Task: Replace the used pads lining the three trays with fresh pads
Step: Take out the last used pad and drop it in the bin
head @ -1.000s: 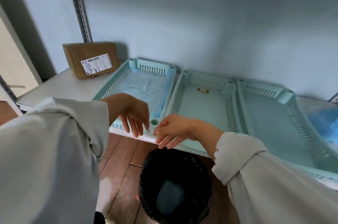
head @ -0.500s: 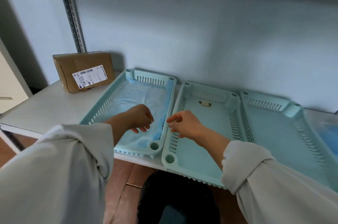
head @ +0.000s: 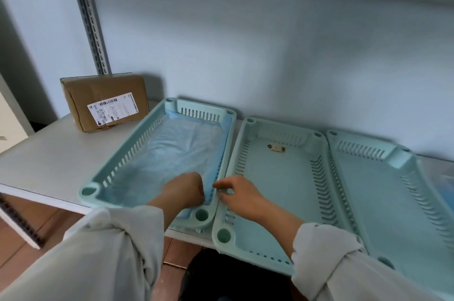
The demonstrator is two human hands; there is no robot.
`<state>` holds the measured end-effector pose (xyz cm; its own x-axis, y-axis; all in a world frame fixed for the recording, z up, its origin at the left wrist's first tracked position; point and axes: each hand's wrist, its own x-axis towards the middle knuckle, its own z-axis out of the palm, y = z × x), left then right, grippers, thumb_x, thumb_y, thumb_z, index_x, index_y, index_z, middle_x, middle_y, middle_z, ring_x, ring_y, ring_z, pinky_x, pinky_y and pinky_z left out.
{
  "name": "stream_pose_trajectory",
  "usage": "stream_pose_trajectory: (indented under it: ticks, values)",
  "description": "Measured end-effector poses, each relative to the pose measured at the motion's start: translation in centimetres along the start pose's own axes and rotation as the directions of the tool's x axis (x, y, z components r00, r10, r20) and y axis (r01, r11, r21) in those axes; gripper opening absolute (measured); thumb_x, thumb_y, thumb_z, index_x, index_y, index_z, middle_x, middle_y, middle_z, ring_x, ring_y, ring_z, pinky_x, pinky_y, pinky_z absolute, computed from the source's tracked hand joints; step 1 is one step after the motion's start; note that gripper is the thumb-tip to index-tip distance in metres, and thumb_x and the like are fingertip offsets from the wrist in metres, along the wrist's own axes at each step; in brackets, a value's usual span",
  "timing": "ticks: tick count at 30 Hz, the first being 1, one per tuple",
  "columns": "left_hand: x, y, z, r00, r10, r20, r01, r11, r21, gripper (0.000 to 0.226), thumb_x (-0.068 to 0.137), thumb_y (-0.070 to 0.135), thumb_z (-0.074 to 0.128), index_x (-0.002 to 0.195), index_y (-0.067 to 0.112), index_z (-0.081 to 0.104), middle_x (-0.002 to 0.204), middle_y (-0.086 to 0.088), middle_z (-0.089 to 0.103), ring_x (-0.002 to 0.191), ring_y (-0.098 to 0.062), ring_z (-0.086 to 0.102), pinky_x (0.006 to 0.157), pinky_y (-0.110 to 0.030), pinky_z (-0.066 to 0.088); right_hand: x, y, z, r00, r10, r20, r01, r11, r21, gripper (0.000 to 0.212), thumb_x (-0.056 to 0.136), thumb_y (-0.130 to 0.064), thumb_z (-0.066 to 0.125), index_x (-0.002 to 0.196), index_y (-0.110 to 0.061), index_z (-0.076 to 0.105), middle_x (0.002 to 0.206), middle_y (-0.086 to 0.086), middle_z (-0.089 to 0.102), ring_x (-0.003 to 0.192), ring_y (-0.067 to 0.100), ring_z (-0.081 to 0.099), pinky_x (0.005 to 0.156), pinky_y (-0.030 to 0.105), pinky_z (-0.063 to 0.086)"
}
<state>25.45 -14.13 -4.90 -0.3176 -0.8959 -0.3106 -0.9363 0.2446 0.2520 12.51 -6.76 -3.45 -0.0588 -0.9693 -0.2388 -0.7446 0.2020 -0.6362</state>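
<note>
Three trays are set side by side on a shelf (head: 44, 165). The left tray (head: 127, 153) is lined with a blue pad (head: 172, 153). The middle tray (head: 277, 177) and the right tray (head: 383, 197) are bare, with no pad seen in them. A small tan thing (head: 276, 147) is stuck on the floor of the middle tray.

The left hand (head: 183, 188) is curled down inside the left tray, at the near right corner of the pad. Its fingers are hidden under the hand, so it cannot be told if the pad is pinched. The right hand (head: 239, 193) is held just beside it, over the wall between the left and middle trays. Its fingers (head: 221, 185) are bent and close together, with nothing clearly held.

The pad could be torn if only a thin edge is pulled hard. The tray could be slid off the shelf, since its near end hangs past the edge. Dirt could be spilled if the pad is lifted flat and not folded in. A box (head: 105, 101) is kept at the back left, well away
</note>
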Motion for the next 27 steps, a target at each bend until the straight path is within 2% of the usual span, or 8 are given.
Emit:
stream_pose_trajectory:
  ticks: [6,9,12,16,18,20,23,27]
  values:
    - [-0.8,0.6,-5.3,0.915,0.028,-0.402,-0.211,0.882,-0.421,0.017,0.094,0.024,0.044,0.093,0.011,0.055,0.086,-0.007,0.055,0.083,-0.028,0.055,0.071,-0.029,0.037,0.1,-0.5,-2.2,0.992,0.041,-0.118,-0.007,0.961,0.277,0.046,0.091,-0.006,0.053,0.135,-0.017,0.05,0.131,0.005,0.058,0.115,0.019,0.059,0.093,0.031,0.052]
    - [-2.9,2.4,-8.6,0.919,0.284,-0.274,-0.392,0.738,-0.549,0.021,0.093,0.015,0.045,0.073,0.013,0.05,0.073,-0.003,0.05,0.07,-0.017,0.045,0.064,-0.027,0.036,0.4,-1.3,-3.4,0.977,0.049,-0.207,0.042,0.91,0.412,0.067,0.086,-0.009,0.061,0.145,-0.024,0.033,0.132,0.006,0.052,0.107,0.026,0.064,0.072,0.027,0.057]
    - [-5.0,4.4,-10.4,0.881,0.462,-0.101,-0.441,0.724,-0.531,0.022,0.095,0.012,0.044,0.074,0.012,0.053,0.072,0.002,0.051,0.067,-0.007,0.046,0.063,-0.014,0.039,0.2,-1.4,-5.1,0.933,-0.156,-0.324,0.229,0.952,0.202,0.09,0.073,-0.02,0.073,0.148,-0.03,0.024,0.14,0.004,0.047,0.121,0.023,0.054,0.096,0.042,0.05]
    - [-6.8,6.0,-10.6,0.857,0.514,-0.027,-0.432,0.689,-0.583,0.015,0.096,0.02,0.049,0.085,0.018,0.059,0.081,0.006,0.058,0.075,-0.003,0.054,0.069,-0.015,0.043,-1.5,-0.9,-7.7,0.95,-0.198,-0.243,0.191,0.98,-0.053,0.028,0.074,-0.03,0.077,0.093,-0.013,0.066,0.091,0.005,0.069,0.082,0.02,0.067,0.081,0.045,0.055]
    - [-7.6,6.5,-10.0,0.851,0.524,-0.032,-0.424,0.65,-0.631,0.009,0.093,0.033,0.054,0.097,0.026,0.058,0.093,0.009,0.06,0.083,0.002,0.058,0.071,-0.012,0.047,-2.4,0.1,-8.5,0.97,-0.082,-0.228,0.066,0.995,-0.075,0.025,0.073,-0.039,0.073,0.083,-0.016,0.069,0.075,0.0,0.073,0.066,0.015,0.07,0.075,0.039,0.058]
    - [-7.8,7.0,-9.1,0.835,0.551,0.003,-0.409,0.623,-0.667,0.033,0.087,0.04,0.061,0.118,0.033,0.05,0.112,0.013,0.057,0.098,0.009,0.057,0.078,-0.008,0.048,-3.2,1.1,-9.0,0.96,-0.02,-0.279,0.018,1.0,-0.01,0.016,0.076,-0.035,0.069,0.075,-0.019,0.067,0.066,-0.001,0.071,0.058,0.012,0.069,0.068,0.032,0.057]
    - [-7.2,7.9,-7.1,0.807,0.575,0.137,-0.392,0.694,-0.604,0.098,0.078,0.038,0.073,0.149,0.039,0.005,0.145,0.016,0.03,0.133,-0.004,0.033,0.105,-0.024,0.037,-4.8,2.7,-10.1,0.928,0.079,-0.363,-0.053,0.995,0.079,0.019,0.08,-0.023,0.061,0.062,-0.018,0.064,0.062,0.004,0.07,0.058,0.014,0.069,0.059,0.028,0.054]
    - [-6.5,8.4,-4.5,0.795,0.531,0.293,-0.461,0.843,-0.277,0.109,0.081,0.023,0.071,0.149,0.032,-0.014,0.156,-0.001,0.021,0.142,-0.015,0.027,0.11,-0.025,0.027,-7.1,5.4,-11.7,0.888,0.185,-0.421,-0.116,0.976,0.184,0.03,0.08,-0.009,0.059,0.051,-0.015,0.057,0.064,0.012,0.071,0.065,0.027,0.071,0.062,0.034,0.054]
